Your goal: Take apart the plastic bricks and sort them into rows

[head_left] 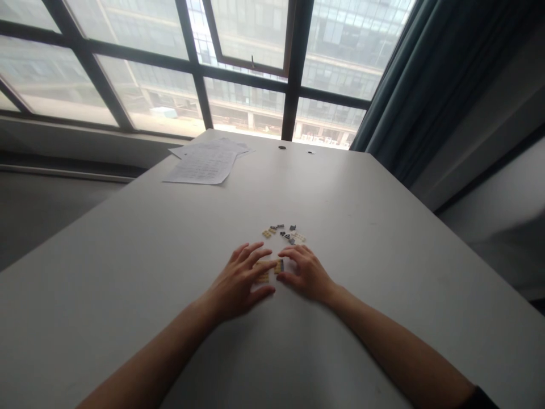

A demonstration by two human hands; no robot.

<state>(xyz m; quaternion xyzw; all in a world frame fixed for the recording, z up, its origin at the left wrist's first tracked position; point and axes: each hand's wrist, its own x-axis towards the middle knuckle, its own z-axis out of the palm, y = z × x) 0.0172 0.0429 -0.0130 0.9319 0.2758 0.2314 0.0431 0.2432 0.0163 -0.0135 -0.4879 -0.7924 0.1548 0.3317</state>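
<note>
My left hand [243,276] is spread low over the white table, its fingers apart above a tan brick piece [263,277] that it partly covers. Its index fingertip reaches a smaller tan and grey piece [279,266]. On the right side of that smaller piece, my right hand [305,271] has its thumb and index finger curved around the edge, with a gap between them. Just beyond both hands lies a loose group of small bricks: tan ones [267,233], dark grey ones [286,235] and pale ones [300,237].
Printed papers [204,165] lie at the table's far left. Two small round fittings, one dark [282,147], sit near the far edge of the white table [323,193]. Windows stand behind it, and a dark curtain [395,96] hangs at the right.
</note>
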